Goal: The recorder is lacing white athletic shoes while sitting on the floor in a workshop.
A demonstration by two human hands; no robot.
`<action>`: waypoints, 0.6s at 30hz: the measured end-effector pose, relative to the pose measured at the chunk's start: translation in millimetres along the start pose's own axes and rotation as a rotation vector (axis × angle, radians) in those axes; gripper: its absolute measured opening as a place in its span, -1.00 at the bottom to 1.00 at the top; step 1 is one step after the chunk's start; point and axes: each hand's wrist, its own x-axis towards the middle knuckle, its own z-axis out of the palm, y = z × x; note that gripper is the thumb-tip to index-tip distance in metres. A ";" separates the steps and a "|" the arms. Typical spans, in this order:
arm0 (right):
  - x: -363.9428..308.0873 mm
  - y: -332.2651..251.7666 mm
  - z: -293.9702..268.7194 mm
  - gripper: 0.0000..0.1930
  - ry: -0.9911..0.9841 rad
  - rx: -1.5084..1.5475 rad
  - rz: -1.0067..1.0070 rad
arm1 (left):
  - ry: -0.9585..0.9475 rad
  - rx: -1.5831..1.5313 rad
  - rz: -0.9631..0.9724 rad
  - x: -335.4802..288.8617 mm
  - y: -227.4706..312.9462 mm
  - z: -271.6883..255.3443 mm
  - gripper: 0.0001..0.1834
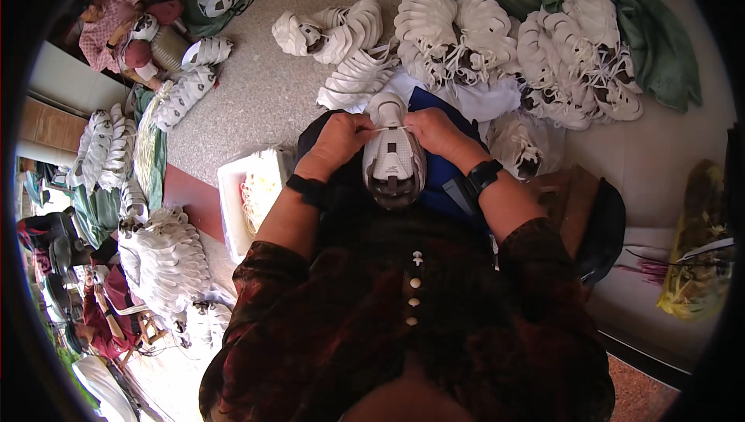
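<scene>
A white shoe [396, 160] with a dark heel end rests on my lap, its rounded far end pointing away from me. Across its middle runs a thin white lace [390, 127], held taut from both sides. My left hand [345, 139] pinches one side of this lace at the shoe's left edge. On the opposite edge my right hand [436, 135] grips the lace, fingers closed. The fingertips partly hide the lace's ends.
Stacks of white shoe uppers [434, 30] lie ahead and to the right, beside green sacks [660, 57]. Near my left forearm stands a white box [237, 224] of pale laces. More piled uppers [163, 259] lie at left, where other people sit. A wooden stool [570, 205] is at right.
</scene>
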 end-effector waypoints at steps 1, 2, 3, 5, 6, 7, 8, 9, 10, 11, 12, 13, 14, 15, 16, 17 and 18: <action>-0.9 1.3 -0.3 -0.94 -0.014 -0.121 0.020 | -0.001 -0.035 0.031 -2.6 -11.2 -3.4 -0.92; -3.1 2.8 -3.4 -0.97 -0.024 -0.243 0.044 | -0.005 -0.070 0.065 -5.6 -15.6 -10.9 -0.93; -7.4 7.9 -13.8 -0.97 -0.031 -0.320 0.098 | 0.000 -0.072 0.066 -10.5 -21.3 -21.2 -0.93; -26.5 27.1 -49.4 -0.97 0.064 -0.402 0.192 | -0.071 -0.147 -0.168 -22.5 -21.1 -53.5 -0.94; -39.0 48.5 -71.3 -0.97 0.058 -0.502 0.286 | -0.069 -0.223 -0.207 -29.1 -28.1 -70.9 -0.94; -56.6 73.3 -95.4 -0.97 0.147 -0.545 0.326 | -0.067 -0.299 -0.245 -35.8 -37.0 -89.2 -0.94; -73.8 94.2 -125.0 -0.91 0.176 -0.627 0.405 | -0.035 -0.285 -0.272 -44.8 -42.7 -106.6 -0.94; -86.6 96.0 -156.2 -0.91 0.220 -0.673 0.560 | 0.001 -0.269 -0.308 -58.3 -49.3 -124.0 -0.95; -114.3 116.5 -190.1 -0.91 0.336 -0.761 0.523 | 0.013 -0.297 -0.325 -67.6 -56.0 -140.4 -0.95; -136.4 126.7 -225.2 -0.91 0.356 -0.918 0.583 | 0.033 -0.322 -0.354 -81.1 -63.2 -156.3 -0.94; -150.9 125.6 -255.5 -0.89 0.452 -0.927 0.753 | 0.083 -0.340 -0.394 -97.9 -62.1 -171.4 -0.95; -210.2 153.1 -303.1 -0.87 0.515 -1.114 0.578 | 0.110 -0.367 -0.407 -104.1 -63.0 -183.1 -0.95; -245.7 164.0 -343.2 -0.84 0.591 -1.219 0.782 | 0.137 -0.375 -0.424 -116.3 -76.6 -195.5 -0.94; -262.9 157.3 -369.4 -0.82 0.480 -1.380 0.918 | 0.189 -0.371 -0.463 -141.6 -88.8 -211.6 -0.94; -303.2 155.7 -408.4 -0.81 0.647 -1.315 0.949 | 0.220 -0.370 -0.476 -153.8 -102.0 -222.9 -0.94; -332.7 148.6 -435.0 -0.83 0.398 -1.572 0.800 | 0.261 -0.368 -0.500 -173.1 -114.3 -233.3 -0.93; -359.7 134.6 -467.4 -0.82 0.081 -1.759 0.701 | 0.280 -0.380 -0.509 -189.0 -130.2 -239.5 -0.93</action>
